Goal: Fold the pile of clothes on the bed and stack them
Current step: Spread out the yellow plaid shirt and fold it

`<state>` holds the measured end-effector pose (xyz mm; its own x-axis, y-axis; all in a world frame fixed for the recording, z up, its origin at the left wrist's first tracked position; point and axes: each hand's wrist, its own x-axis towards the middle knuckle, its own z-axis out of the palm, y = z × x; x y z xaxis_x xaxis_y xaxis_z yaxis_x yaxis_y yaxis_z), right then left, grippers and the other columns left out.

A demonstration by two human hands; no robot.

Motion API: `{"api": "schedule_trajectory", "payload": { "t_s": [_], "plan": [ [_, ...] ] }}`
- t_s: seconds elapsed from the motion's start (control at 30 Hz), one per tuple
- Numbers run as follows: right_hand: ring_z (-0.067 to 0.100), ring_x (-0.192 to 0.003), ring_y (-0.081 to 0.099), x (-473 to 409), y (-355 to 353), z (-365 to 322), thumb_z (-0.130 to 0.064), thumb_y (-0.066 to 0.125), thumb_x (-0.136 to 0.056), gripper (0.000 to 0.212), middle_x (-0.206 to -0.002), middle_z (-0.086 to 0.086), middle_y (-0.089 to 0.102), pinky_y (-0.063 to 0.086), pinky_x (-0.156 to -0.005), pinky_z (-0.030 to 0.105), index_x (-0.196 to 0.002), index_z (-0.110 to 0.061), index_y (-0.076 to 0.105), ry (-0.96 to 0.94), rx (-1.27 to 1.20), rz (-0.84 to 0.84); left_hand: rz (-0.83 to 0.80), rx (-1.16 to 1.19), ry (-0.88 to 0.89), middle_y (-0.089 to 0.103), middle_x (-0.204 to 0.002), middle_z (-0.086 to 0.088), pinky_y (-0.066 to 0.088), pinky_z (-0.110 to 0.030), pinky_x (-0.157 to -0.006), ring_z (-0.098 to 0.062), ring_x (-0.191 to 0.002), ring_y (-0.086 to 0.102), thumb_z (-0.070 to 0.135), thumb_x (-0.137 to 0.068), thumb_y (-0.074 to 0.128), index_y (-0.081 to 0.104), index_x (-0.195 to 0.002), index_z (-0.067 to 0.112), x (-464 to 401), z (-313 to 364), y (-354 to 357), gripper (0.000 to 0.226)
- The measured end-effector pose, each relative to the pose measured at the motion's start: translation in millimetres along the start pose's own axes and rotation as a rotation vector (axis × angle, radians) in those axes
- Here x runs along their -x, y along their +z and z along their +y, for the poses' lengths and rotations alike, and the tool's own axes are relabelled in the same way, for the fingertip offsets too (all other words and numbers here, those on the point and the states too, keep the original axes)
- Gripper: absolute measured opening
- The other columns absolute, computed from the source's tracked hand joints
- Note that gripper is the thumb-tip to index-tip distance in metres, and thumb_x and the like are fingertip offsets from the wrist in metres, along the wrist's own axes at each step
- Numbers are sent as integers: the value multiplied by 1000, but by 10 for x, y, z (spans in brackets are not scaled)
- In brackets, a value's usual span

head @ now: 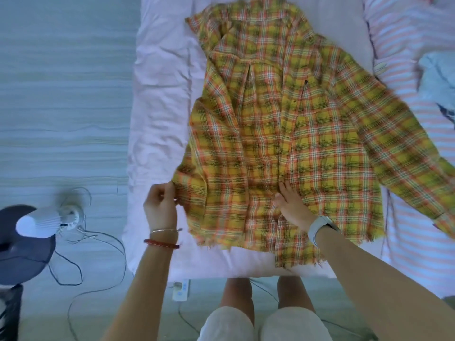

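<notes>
A yellow and orange plaid shirt (283,134) lies spread on the pale pink bed (160,94), collar at the far end and frayed hem toward me. Its right sleeve stretches out over the striped cover. My left hand (161,207) pinches the shirt's folded left edge near the hem. My right hand (291,205) rests flat, fingers straight, on the shirt's front near the button placket. A light blue garment (435,80) sits crumpled at the right edge of the bed.
A pink-and-white striped cover (416,168) lies along the bed's right side. On the floor at left stand a dark fan base (22,244), a white fan head (49,220) and loose cables (98,244). A white power strip (181,290) lies by my knees.
</notes>
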<state>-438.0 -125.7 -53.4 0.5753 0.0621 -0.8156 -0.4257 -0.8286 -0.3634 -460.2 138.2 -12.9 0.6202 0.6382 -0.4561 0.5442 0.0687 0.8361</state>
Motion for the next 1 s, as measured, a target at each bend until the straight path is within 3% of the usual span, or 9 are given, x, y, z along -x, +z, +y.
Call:
{"api": "schedule_trajectory", "payload": {
  "t_s": [0.1,0.17,0.27,0.37,0.53,0.6,0.73,0.87,1.0],
  "plan": [
    [30,-140,24,136,-146,-201,-33,25,-102,51,-156,7,13,24,-113,42,-147,-11,20,-62,-155,131,60,-122,281,46,-64,2,39,-13,-56,5,-52,47,13,-93,48,47,-74,15,12,284,-137,20],
    [22,-124,49,284,-217,-424,-33,28,-102,47,-149,5,32,44,-94,36,-144,-14,32,-125,-297,239,39,-202,502,47,-70,5,34,-13,-55,1,-58,46,17,-95,40,46,-85,13,186,440,-96,13],
    [15,-102,63,418,-248,-650,-39,32,-100,44,-138,4,48,51,-85,36,-139,-19,40,-161,-564,230,-538,-593,795,59,-92,1,43,-25,-67,-10,-78,52,29,-92,38,55,-97,8,532,394,121,27],
    [18,-125,44,438,-259,-722,-40,37,-98,47,-144,1,40,39,-104,38,-140,-20,37,-101,-712,177,-1129,-884,553,66,-104,-3,46,-35,-81,-20,-92,60,27,-96,43,63,-110,14,741,311,301,28],
    [13,-117,45,308,-122,-689,-36,49,-95,55,-135,0,44,37,-95,23,-142,-15,30,-67,-505,208,-432,-597,280,60,-121,-8,39,-25,-89,-23,-109,55,19,-93,53,56,-122,10,420,27,295,31],
    [20,-92,60,261,-28,-678,-29,49,-96,51,-106,-5,52,47,-71,20,-141,-10,32,-32,-417,212,-424,-575,57,45,-137,-13,35,-31,-101,-26,-125,43,23,-93,54,40,-137,7,245,-162,294,49],
    [9,-43,36,238,102,-598,-21,41,-99,35,-64,-2,43,31,-41,20,-130,-3,45,-1,-458,263,-541,-446,-226,47,-134,-13,43,-38,-94,-31,-119,49,35,-91,53,34,-139,6,27,-368,448,59],
    [10,-47,32,304,34,-547,-21,38,-100,27,-57,-2,34,29,-51,22,-102,-2,57,-80,-589,307,-665,-502,-108,60,-78,-1,43,-17,-54,-17,-63,52,12,-91,52,55,-88,18,55,-378,585,8],
    [11,-76,55,398,-114,-623,-21,37,-101,35,-81,1,57,44,-71,23,-127,-4,52,-99,-701,365,-401,-264,-45,57,-67,4,41,-11,-56,-7,-62,50,12,-90,58,60,-81,10,176,-285,454,9]
  ]
}}
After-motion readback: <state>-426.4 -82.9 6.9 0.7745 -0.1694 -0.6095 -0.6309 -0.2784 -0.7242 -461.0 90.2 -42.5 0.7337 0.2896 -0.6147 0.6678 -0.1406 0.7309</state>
